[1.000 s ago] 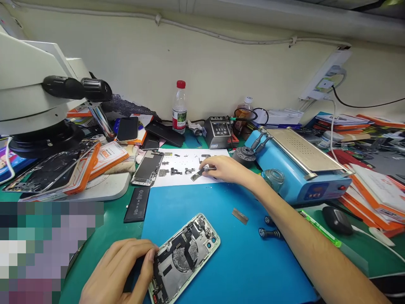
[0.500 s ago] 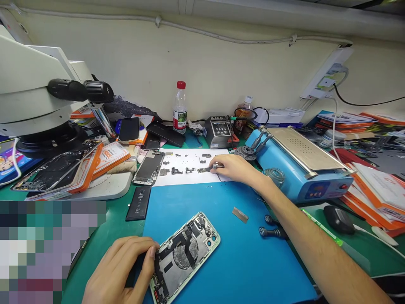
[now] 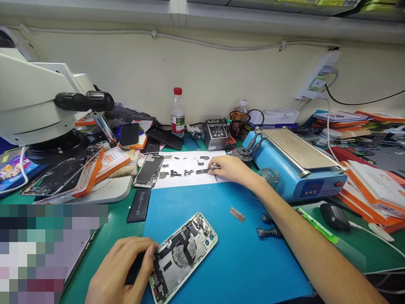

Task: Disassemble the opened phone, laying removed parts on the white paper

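Note:
My left hand (image 3: 123,268) grips the lower left edge of an opened phone housing (image 3: 171,274), thumb on top. The housing lies tilted on the blue mat with its inner side up, showing flex cables and a round coil. My right hand (image 3: 229,169) reaches over a white sheet (image 3: 177,182), its fingers closed around a short dark cylindrical tool (image 3: 215,167). Those fingertips are at the right end of a narrow circuit board (image 3: 201,172); whether they also pinch it, I cannot tell. Small phone parts (image 3: 176,173) lie in rows on the sheet.
A phone screen (image 3: 148,171) and a black battery (image 3: 139,205) lie left of the sheet. On the blue mat (image 3: 253,270) are a metal blade (image 3: 237,214) and dark-handled tools (image 3: 267,232). A blue heating machine (image 3: 284,177) stands right, a microscope (image 3: 47,109) left.
The camera view has shifted slightly, so the scene sits a little lower and farther left. Both hands keep nearly the same places on the phone housing and over the sheet.

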Tool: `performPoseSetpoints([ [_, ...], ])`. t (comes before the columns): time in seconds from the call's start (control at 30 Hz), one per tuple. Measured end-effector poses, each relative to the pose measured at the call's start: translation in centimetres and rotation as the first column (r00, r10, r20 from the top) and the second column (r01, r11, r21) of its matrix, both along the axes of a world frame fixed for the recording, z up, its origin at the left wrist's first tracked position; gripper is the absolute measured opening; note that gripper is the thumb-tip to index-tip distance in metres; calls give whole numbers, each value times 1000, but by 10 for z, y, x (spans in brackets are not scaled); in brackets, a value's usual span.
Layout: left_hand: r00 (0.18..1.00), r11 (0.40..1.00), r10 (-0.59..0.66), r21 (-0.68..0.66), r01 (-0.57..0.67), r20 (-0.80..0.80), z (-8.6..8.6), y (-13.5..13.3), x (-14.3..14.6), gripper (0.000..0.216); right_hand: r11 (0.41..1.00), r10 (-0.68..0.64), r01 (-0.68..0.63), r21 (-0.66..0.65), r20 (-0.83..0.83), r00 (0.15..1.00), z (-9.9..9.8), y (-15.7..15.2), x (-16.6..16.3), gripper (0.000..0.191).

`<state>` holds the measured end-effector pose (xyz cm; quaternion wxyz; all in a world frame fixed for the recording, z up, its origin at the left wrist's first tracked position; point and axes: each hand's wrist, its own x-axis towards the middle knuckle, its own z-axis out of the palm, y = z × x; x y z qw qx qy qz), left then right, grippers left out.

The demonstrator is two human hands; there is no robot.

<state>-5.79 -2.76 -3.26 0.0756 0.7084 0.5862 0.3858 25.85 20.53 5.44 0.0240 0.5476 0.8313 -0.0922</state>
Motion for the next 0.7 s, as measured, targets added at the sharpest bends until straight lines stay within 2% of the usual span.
performPoseSetpoints([
  [0.2, 993, 994, -75, 73, 82, -93, 1, 7, -11, 17, 1000, -5, 5, 1, -38, 999, -1, -3, 2, 40],
  [0.4, 998, 998, -40, 46, 42, -49, 9, 5, -16, 19, 999, 7, 2, 54, -166, 986, 3, -5, 12, 40],
  [0.57, 998, 997, 18, 70, -13, -59, 44, 9, -12, 25, 985, -30, 78, 154, -289, 957, 19, -11, 29, 29],
  [0.7, 999, 999, 7, 48, -4, -48, 76, 44, 21, 28, 964, -42, 130, 233, -351, 935, 25, -16, 34, 32],
])
